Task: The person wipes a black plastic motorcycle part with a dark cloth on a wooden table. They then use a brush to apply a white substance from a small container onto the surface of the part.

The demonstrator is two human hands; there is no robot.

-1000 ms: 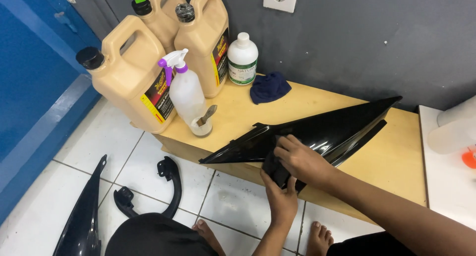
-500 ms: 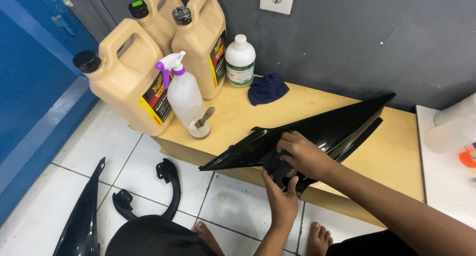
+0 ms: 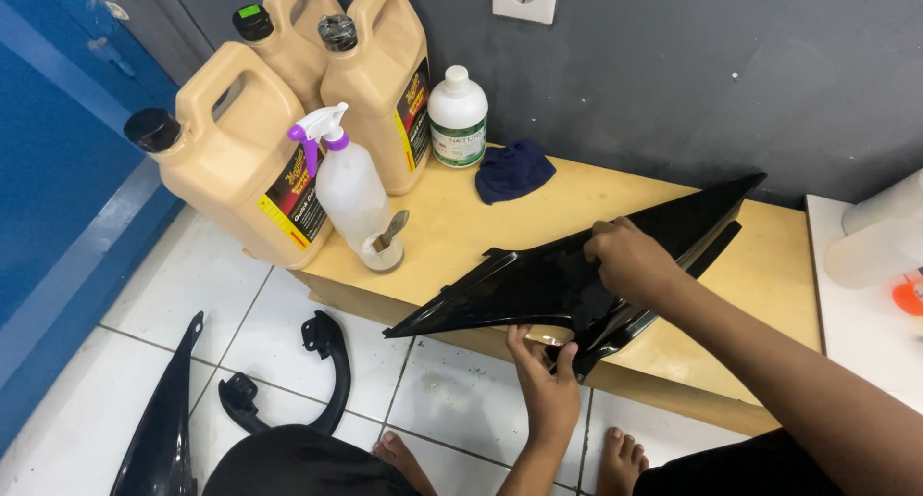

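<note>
A long glossy black plastic panel [image 3: 500,289], pointed at both ends, lies across the low wooden bench [image 3: 461,217]. My right hand [image 3: 630,256] rests on top of the panel near its middle, fingers curled over the upper edge. My left hand [image 3: 546,376] grips the panel's lower edge from below, thumb on the front. The panel's left tip juts out past the bench front over the tiled floor.
Three tan jugs [image 3: 236,164] with black caps, a clear spray bottle [image 3: 351,193], a small white bottle [image 3: 458,116] and a dark blue cloth [image 3: 514,169] stand on the bench's left. On the floor lie a black curved handle [image 3: 322,371] and another black panel [image 3: 159,419]. My bare feet [image 3: 615,453] are below.
My right hand slid slightly right along the panel's top edge. My left hand dropped lower onto the bottom edge. The panel stayed nearly in place.
</note>
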